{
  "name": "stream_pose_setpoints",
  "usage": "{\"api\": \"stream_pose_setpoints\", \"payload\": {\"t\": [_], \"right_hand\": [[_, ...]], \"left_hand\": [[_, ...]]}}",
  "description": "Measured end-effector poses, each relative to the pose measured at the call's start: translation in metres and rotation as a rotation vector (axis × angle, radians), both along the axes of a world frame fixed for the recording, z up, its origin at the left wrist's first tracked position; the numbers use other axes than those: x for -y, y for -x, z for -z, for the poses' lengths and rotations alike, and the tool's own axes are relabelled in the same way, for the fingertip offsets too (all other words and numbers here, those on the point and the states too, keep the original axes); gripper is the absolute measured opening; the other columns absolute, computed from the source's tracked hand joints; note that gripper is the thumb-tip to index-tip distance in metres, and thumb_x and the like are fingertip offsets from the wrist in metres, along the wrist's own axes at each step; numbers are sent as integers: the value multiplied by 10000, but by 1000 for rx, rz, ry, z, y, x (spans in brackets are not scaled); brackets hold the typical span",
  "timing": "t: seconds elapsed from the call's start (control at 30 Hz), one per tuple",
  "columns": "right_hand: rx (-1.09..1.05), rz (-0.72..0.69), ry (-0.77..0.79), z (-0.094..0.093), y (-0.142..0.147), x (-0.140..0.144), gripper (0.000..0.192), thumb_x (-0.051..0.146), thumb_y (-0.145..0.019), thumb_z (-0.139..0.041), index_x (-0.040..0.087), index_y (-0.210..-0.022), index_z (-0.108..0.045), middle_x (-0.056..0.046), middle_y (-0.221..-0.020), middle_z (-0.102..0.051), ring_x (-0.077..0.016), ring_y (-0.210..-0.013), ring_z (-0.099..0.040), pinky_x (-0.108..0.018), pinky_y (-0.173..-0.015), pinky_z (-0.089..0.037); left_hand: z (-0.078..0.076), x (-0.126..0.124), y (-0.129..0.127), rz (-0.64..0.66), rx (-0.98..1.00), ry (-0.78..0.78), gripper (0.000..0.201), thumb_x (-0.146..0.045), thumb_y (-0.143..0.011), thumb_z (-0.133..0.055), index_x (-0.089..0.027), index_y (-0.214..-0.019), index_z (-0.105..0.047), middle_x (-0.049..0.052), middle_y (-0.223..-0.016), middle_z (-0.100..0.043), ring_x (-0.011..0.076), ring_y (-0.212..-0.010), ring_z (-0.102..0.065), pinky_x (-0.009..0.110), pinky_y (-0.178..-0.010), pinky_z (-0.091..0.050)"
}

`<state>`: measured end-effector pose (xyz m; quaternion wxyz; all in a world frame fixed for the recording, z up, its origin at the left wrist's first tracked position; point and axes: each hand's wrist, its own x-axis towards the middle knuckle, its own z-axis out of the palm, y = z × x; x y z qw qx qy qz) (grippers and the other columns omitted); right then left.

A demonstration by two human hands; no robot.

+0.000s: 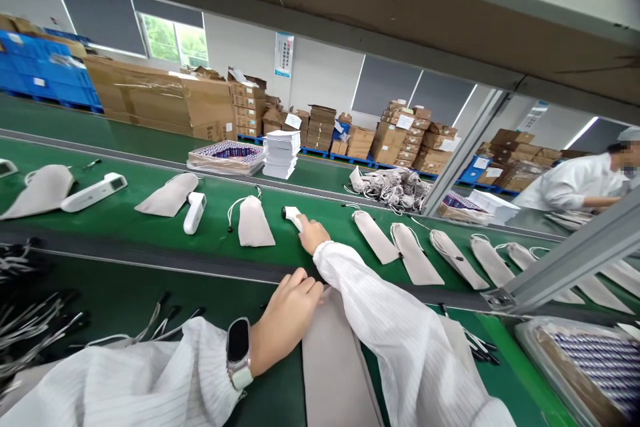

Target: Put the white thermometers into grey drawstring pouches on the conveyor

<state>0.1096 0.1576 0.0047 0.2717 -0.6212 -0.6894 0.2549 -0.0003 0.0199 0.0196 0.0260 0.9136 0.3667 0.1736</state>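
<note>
Two hands: both in white striped sleeves, reaching from the lower frame toward the green belt (150, 180).
Right hand (314, 235): centre of frame, fingers closed around the near end of a white device (291, 215) lying on the belt.
Left hand (286, 315): lower centre, fingers curled, knuckles pressing the top edge of a grey pouch (335, 367) on the worktop (125, 300); it presses rather than grips. A watch (238, 352) sits on that wrist.
Device: on the belt, just right of a small drawstring bag (254, 223), apart from it.
Belt, left: another bag (169, 195) touching a second white device (194, 212); further left a third device (94, 192) beside a bag (41, 191).
Belt, right: a row of flat pouches (415, 253) running to the right edge.
Worktop, left: black-tipped cords (30, 320) in a heap.
Lower right: tray (590, 360) with striped contents.
Beyond belt: stack of white booklets (281, 153), a heap of bags (395, 187), cardboard boxes (160, 100).
Right edge: another person (575, 183) in white, leaning over the line.
</note>
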Motion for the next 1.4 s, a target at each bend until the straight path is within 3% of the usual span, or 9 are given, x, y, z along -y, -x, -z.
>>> {"api": "stream_pose_setpoints", "payload": {"t": [0.13, 0.3, 0.43, 0.6, 0.8, 0.93, 1.27, 1.33, 1.4], "right_hand": [[-263, -30, 120, -17, -33, 17, 531, 208, -830, -397, 176, -1296, -145, -93, -927, -593, -165, -823, -592, -372, -725, -473], [-1031, -317, 207, -62, -65, 69, 918, 160, -634, -650, 283, -1307, -36, -21, -877, -607, -148, -729, -615, -341, -683, -503], [-1135, -399, 81, -84, -62, 88, 953, 139, -596, -678, 398, -1280, -67, 39, -809, -578, -148, -681, -613, -346, -630, -516], [-1209, -275, -180, -85, -54, 84, 819, 194, -609, -682, 395, -1218, -172, 48, -836, -548, -123, -704, -600, -300, -645, -506], [-910, -331, 122, -75, -48, 86, 346, 519, -778, -410, 227, -961, -434, 16, -745, -553, -95, -623, -552, -240, -563, -464], [-498, -428, 218, -68, -40, 94, 509, 621, -750, -319, 149, -712, -506, 23, -598, -490, -56, -507, -470, -163, -442, -394], [-362, -505, 478, -80, -37, 107, 690, 719, -705, -156, 135, -577, -499, 22, -452, -406, -44, -345, -329, -157, -275, -220], [-335, -422, 337, -81, -41, 103, 671, 696, -729, -169, 138, -565, -505, 18, -454, -408, -52, -363, -349, -168, -316, -246], [-266, -157, -46, -80, -53, 96, 597, 641, -761, -242, 149, -582, -529, 17, -461, -429, -66, -408, -398, -193, -419, -340]], "left_hand": [[-8, -7, -1, 29, 221, 230, 229, -269, -871, -350, -174, -677, -427, -12, -695, -484, 140, -700, -456, 256, -625, -374], [-20, -5, 1, 78, 384, 443, 247, -361, -857, -360, -179, -725, -463, -34, -676, -462, 108, -607, -445, 221, -543, -323], [-25, -3, 3, 190, 486, 490, 200, -306, -879, -329, -190, -846, -488, -8, -821, -488, 113, -731, -470, 219, -650, -346], [-24, -3, 2, 235, 485, 471, 206, -265, -879, -332, -183, -762, -481, -3, -798, -415, 105, -709, -438, 212, -660, -351], [-29, -10, 7, 62, 644, 300, 193, -252, -865, -353, -184, -758, -499, 11, -818, -401, 129, -779, -436, 236, -701, -368], [-37, -16, 12, -59, 701, 229, 178, -270, -849, -394, -192, -759, -526, 11, -826, -379, 130, -773, -424, 224, -643, -379], [-57, -14, 15, -159, 679, 157, 194, -312, -826, -423, -192, -757, -557, 10, -847, -385, 129, -778, -451, 206, -593, -387], [-66, -15, 19, -210, 652, 133, 198, -337, -827, -408, -192, -810, -542, 11, -855, -413, 133, -765, -462, 218, -608, -385], [-78, -11, 25, -227, 537, 303, 241, -380, -823, -388, -181, -806, -522, -5, -757, -460, 121, -634, -466, 220, -553, -371]]}}
